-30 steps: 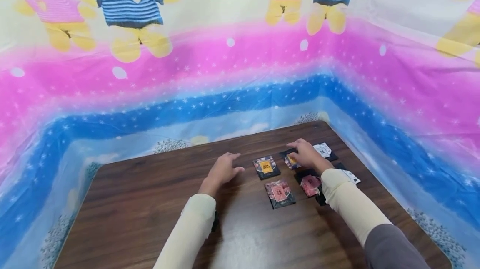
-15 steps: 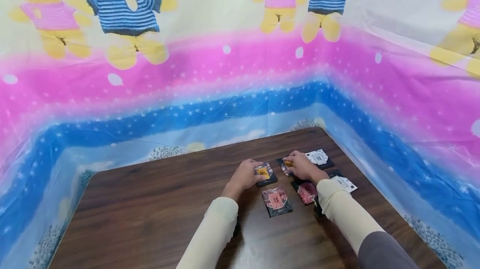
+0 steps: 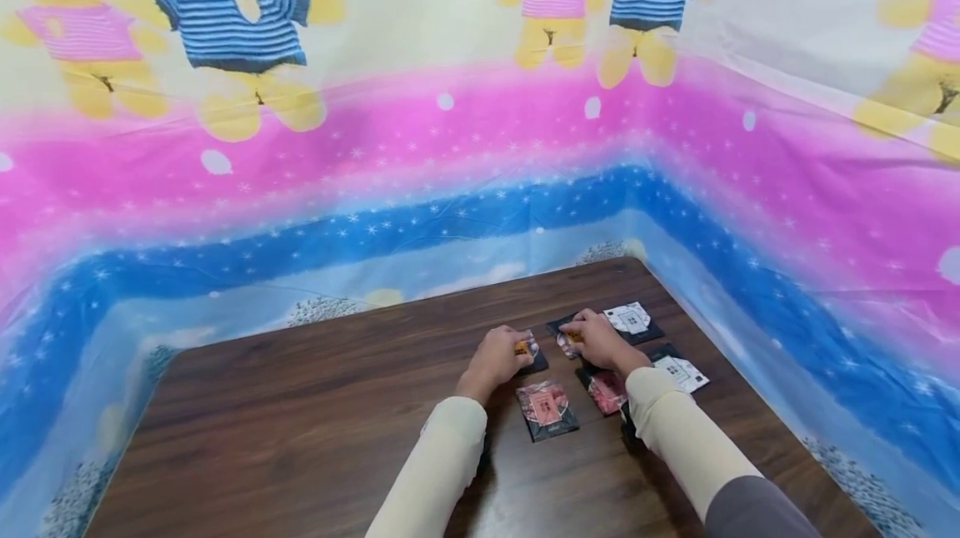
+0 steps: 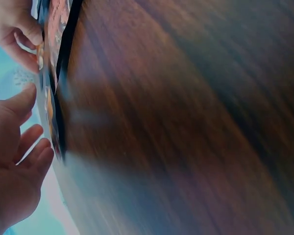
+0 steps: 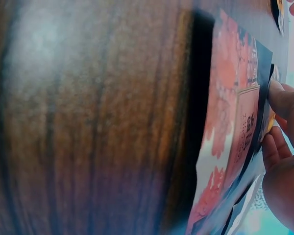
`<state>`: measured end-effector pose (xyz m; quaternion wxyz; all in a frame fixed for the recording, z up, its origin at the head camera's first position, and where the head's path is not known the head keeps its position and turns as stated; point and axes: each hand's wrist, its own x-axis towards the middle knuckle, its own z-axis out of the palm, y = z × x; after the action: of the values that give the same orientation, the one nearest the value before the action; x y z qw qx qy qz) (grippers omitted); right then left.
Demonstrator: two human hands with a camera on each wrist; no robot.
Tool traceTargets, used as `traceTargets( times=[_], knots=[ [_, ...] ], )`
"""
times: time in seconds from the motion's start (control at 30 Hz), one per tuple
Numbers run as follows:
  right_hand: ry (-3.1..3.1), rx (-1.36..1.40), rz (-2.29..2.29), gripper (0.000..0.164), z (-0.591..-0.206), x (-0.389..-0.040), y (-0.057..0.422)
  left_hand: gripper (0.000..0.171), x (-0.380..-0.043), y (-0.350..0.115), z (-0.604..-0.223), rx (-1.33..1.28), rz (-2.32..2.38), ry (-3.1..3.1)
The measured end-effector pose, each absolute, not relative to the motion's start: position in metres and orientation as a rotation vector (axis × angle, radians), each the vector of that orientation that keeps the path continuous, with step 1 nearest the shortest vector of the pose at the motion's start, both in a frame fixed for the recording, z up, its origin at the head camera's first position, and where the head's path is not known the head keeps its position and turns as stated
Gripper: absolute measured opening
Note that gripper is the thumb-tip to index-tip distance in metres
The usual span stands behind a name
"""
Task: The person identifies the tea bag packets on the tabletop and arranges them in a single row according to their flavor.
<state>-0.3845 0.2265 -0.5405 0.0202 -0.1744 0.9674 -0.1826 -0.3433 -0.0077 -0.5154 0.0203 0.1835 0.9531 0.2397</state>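
Note:
In the head view, my left hand [image 3: 497, 361] reaches over the left yellow-labelled packet [image 3: 534, 354] and hides part of it. The left wrist view shows this hand [image 4: 19, 147] with loosely bent, spread fingers, its fingertips close beside the packet [image 4: 51, 117]. To the right, my right hand [image 3: 597, 340] pinches another yellow-labelled packet [image 3: 566, 344] between thumb and fingers. Nearer lie two dark packets with red labels, the left one [image 3: 546, 410] fully visible. My right wrist partly covers the other red-labelled packet [image 3: 604, 391].
Two black packets with white labels lie at the right, the far one [image 3: 632, 321] behind my right hand and the near one [image 3: 681, 371] beside my sleeve. The brown wooden table [image 3: 300, 438] meets a printed cloth backdrop [image 3: 375, 146] along its far and side edges.
My left hand has moved right to the left yellow-labelled packet. My right hand has closed its fingers at the other yellow-labelled packet. The view has shifted slightly.

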Motion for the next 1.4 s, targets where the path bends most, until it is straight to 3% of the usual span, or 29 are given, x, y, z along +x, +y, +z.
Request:
traceTargets(
  times=[0.43,0.9,1.4],
  knots=[
    [2.952,-0.523,-0.627,0.042,-0.535,-0.382,0.226,0.040,-0.350,0.004,-0.523,0.415,0.553,3.023],
    [2.921,-0.386,-0.721,0.043,-0.540,-0.384,0.224,0.040,-0.350,-0.009,-0.525,0.441,0.630,2.983],
    [2.936,-0.444,-0.691,0.043,-0.539,-0.382,0.225,0.040,-0.338,-0.035,-0.522,0.433,0.669,2.984]
  ],
)
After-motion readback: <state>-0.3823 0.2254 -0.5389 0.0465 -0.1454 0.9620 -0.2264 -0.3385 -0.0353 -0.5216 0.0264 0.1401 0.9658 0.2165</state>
